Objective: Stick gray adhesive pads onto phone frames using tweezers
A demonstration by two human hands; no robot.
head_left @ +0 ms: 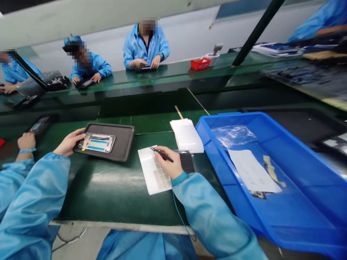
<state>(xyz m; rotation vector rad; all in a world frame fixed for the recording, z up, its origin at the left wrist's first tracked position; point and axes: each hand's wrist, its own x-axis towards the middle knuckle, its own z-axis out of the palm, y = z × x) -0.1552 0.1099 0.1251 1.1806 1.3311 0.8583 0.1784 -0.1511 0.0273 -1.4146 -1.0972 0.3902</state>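
My left hand (69, 141) grips the left end of an opened phone frame (104, 145), which shows blue strips and a small yellow tab. The frame lies over a black tray (125, 142); whether my fingers also pinch the tray's edge is hidden. In my right hand (170, 162) is a pair of black tweezers (165, 155), pointing left. Their tips are over a white sheet (148, 169) that carries rows of greyish rectangular pieces. Around my right wrist runs a teal band with a cord hanging down.
Right of me stands a large blue bin (295, 202) holding clear plastic and papers. A stack of white sheets (187, 135) touches its left side. A black piece (187, 161) lies behind my right hand. At left, a neighbour's hand (27, 141) touches another tray. Several co-workers sit opposite.
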